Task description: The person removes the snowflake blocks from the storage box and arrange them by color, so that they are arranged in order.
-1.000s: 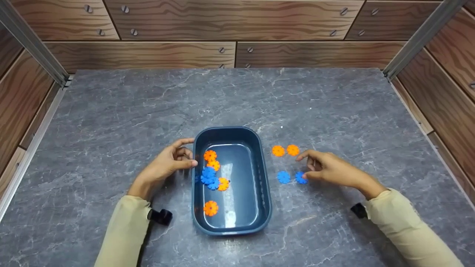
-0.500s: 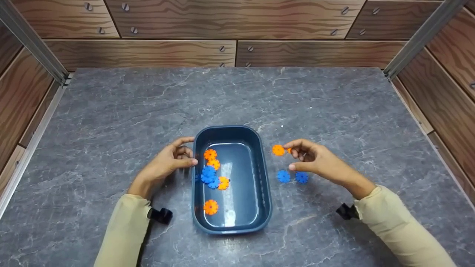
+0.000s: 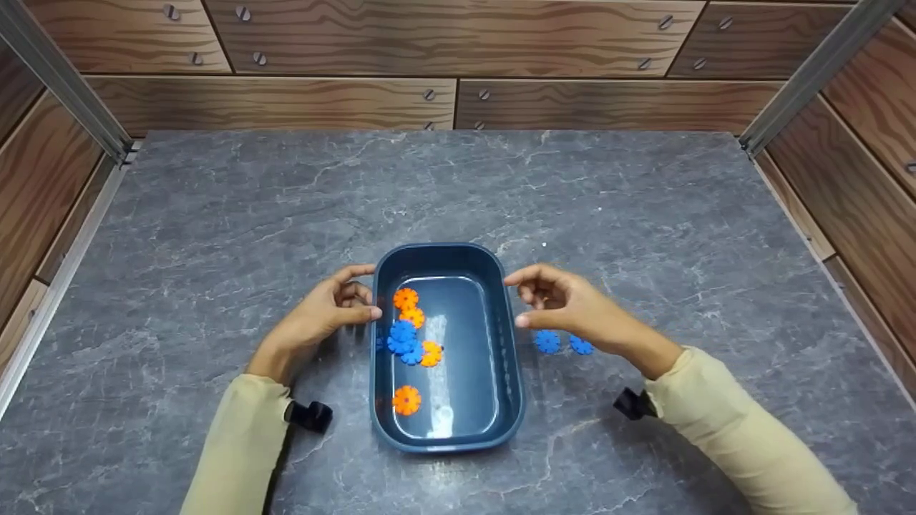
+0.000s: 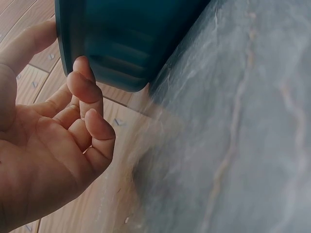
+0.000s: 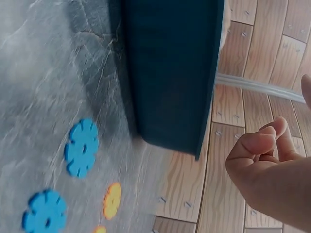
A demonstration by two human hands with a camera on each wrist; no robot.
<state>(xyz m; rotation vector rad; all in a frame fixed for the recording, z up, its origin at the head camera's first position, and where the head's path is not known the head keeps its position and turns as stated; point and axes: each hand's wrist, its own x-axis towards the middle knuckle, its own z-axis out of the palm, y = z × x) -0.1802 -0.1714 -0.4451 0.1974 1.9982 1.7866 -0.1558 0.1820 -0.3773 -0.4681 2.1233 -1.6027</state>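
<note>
A dark blue tub (image 3: pixel 447 448) stands on the table with several orange and blue flower-shaped discs inside, bunched toward its left side. My left hand (image 3: pixel 322 304) holds the tub's left side, thumb at the rim and fingers curled by the outer wall. My right hand (image 3: pixel 565 300) is at the right rim with loosely bent fingers and nothing in them; whether its fingertips touch the rim I cannot tell. Two blue flower discs (image 3: pixel 548 342) lie beside it. In the right wrist view, an orange flower disc (image 5: pixel 112 200) and part of another appear; the right hand hides them from the head view.
Grey marbled table (image 3: pixel 286 193) surrounds the tub. Wood-patterned panels (image 3: pixel 458 43) stand at the back and both sides, with metal posts (image 3: pixel 794 79) at the corners. Black wrist cameras (image 3: pixel 311 417) sit under the sleeves.
My right hand has moved left from the loose discs to the tub's right rim, passing over the orange discs and now covering them. The left hand and tub have stayed in place.
</note>
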